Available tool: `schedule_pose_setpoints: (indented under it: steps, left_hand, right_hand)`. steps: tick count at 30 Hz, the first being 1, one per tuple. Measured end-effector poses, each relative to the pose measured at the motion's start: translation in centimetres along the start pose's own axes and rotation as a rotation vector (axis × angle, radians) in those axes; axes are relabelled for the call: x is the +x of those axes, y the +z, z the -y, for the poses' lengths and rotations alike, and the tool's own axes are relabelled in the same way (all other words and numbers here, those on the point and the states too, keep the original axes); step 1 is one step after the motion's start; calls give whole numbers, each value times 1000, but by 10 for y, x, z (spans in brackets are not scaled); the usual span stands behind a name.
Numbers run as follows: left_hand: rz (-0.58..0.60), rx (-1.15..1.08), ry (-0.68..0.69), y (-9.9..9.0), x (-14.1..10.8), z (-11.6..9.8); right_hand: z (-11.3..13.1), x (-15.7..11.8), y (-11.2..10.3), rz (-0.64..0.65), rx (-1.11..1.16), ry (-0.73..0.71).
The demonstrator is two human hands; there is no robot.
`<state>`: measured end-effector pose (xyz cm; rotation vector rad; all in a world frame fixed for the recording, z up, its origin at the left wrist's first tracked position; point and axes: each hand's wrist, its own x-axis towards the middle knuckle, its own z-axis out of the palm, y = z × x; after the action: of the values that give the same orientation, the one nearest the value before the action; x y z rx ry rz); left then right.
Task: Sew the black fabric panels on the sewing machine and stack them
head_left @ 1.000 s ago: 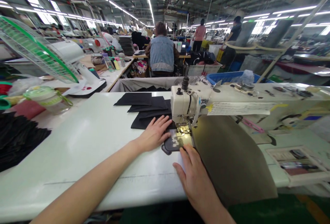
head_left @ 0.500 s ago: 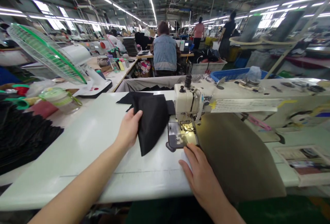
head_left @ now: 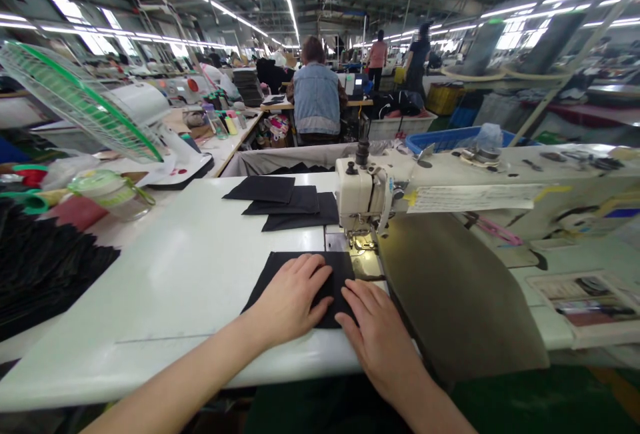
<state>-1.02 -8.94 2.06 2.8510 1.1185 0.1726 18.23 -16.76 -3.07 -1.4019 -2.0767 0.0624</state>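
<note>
A black fabric piece (head_left: 285,262) lies flat on the pale table, just in front of the sewing machine's needle plate (head_left: 367,266). My left hand (head_left: 295,294) rests on top of it, palm down with the fingers stretched out. At the piece's right edge, my right hand (head_left: 373,321) touches it with fingertips, fingers extended and a little apart. Behind stands the cream sewing machine (head_left: 363,194), its needle area lit and no cloth seen under the foot. To the left of its head, several black fabric pieces (head_left: 287,206) lie overlapping.
At left, a heap of black cloth (head_left: 45,267) lies beside a lidded clear container (head_left: 110,194) and a white-green fan (head_left: 90,101). A brown board (head_left: 460,301) covers the machine's right side. A blue basket (head_left: 415,142) stands behind; a person in a denim vest (head_left: 316,97) sits ahead.
My left hand has brought the black fabric piece from beside the machine toward me and laid it flat. My right hand has shifted slightly left and now touches its edge.
</note>
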Motion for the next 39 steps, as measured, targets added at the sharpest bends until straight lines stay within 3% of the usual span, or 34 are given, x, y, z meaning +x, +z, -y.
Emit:
schedule_pose_setpoints:
  steps: [3,7,19,28,32,35,37,39]
  left_hand:
    - [21,-99,111,13,16,6]
    - [40,-143,97,24,30,13]
    - [41,-152,99,20,38,20]
    - [26,-154,131,17,44,28]
    - [24,-116,179,14,33,13]
    - [89,-151,312,12,15,-8]
    - [90,-178,338,11,5,-20]
    - [62,-183,322,10,-1,-25]
  right_hand:
    - [-7,-1,7,-15,-38,28]
    - [-15,0,12,-31,-65,60]
    - [-20,4,17,-1,-62,61]
    - [-16,2,15,-77,-42,89]
    - [-7,-15,2,-101,-85,77]
    - [-5,-35,-19,-139,-110,-65]
    - [-13,-49,-39,-205,-138,-167]
    - [-29,-62,-60,-263,-232,-156]
